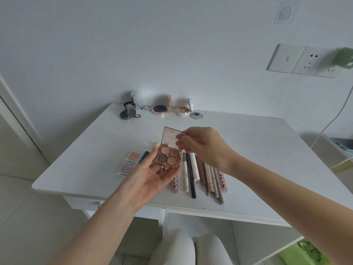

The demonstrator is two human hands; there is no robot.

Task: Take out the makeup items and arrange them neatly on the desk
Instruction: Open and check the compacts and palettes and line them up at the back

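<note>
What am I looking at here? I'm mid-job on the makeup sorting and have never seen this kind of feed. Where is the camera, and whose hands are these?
There is no machine: a person works bare-handed, and the single picture comes from a camera on their head, looking forward and down. The left hand cradles the base of an open four-pan eyeshadow palette, while the right hand pinches its clear lid. Below them on the white desk lie a row of pens and tubes, two small square eyeshadow pans to the left, and four open round compacts standing along the wall.
</note>
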